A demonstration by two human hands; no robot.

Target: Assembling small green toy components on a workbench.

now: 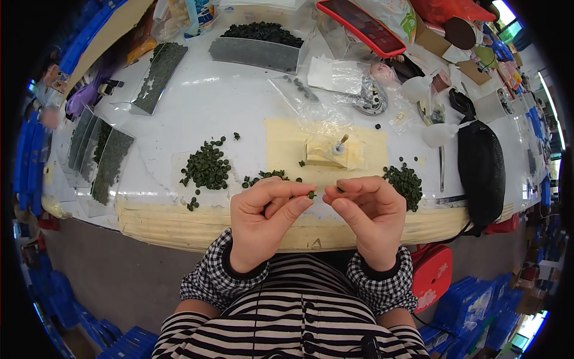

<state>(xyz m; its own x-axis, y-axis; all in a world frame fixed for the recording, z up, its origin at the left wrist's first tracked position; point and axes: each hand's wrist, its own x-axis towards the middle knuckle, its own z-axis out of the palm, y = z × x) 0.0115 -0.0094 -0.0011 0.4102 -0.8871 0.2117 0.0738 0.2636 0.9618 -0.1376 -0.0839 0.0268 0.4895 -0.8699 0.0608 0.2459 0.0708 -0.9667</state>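
Observation:
Above the table's near edge, my left hand (261, 216) pinches a small dark green round piece (311, 195) between thumb and forefinger. My right hand (378, 216) faces it a short gap away, its fingers curled round another small dark green piece (341, 189). A pile of such pieces (206, 166) lies beyond my left hand, and a smaller cluster (269, 176) sits partly hidden behind that hand. Past my right hand lies another pile (404, 184). Straight ahead, a yellow-wrapped block (326, 154) with a small upright brush-like stick (342, 142) rests on a yellow sheet (281, 134).
Clear-walled trays of dark pieces stand at the back (257, 52) and left (158, 78). A red-cased phone (365, 27) leans at the back right. A black pouch (481, 170) and metal tweezers (442, 169) lie right. A red stool (431, 278) stands below the table's edge.

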